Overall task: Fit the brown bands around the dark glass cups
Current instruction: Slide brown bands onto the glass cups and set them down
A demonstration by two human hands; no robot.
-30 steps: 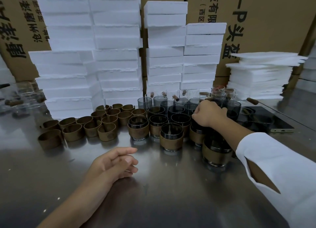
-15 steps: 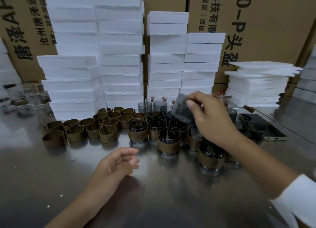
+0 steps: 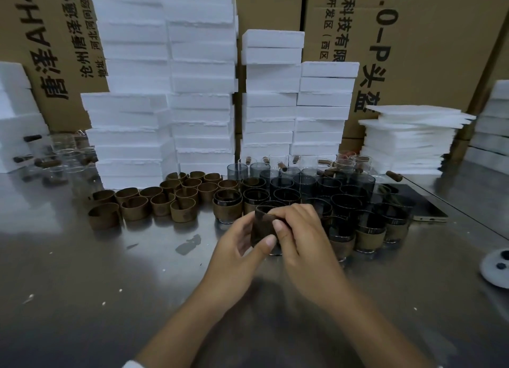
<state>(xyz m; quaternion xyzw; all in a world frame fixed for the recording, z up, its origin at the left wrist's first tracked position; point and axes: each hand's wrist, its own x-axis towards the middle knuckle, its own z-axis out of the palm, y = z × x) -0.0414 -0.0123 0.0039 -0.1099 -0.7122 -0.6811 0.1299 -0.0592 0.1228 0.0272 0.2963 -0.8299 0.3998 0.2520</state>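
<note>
Above the bare front strip of the brushed steel table [image 3: 110, 298], a dark smoked-glass cup [image 3: 263, 227] is held clear of the surface between both hands, just in front of the cluster of cups. The cup's long axis is kept roughly upright, its open mouth pointing up and slightly away from the camera. The left hand [image 3: 239, 246] is wrapped round the near left wall, its thumb pressed flat against the glass; its other fingers are hidden behind the cup. The right hand [image 3: 303, 238] is curled over the rim, with its thumb pinching the near wall beside the left thumb.

Open steel is seen in front of and to the left of the hands. Loose brown bands [image 3: 165, 199] are grouped to the left, well apart from the held cup. Banded cups [image 3: 366, 238] are crowded close on the right, and unbanded dark cups [image 3: 303, 183] stand behind. The rear is closed off by stacked white foam blocks [image 3: 170, 92] and brown cardboard cartons [image 3: 427, 50]. A flat dark device [image 3: 418, 202] lies at the far right.
</note>
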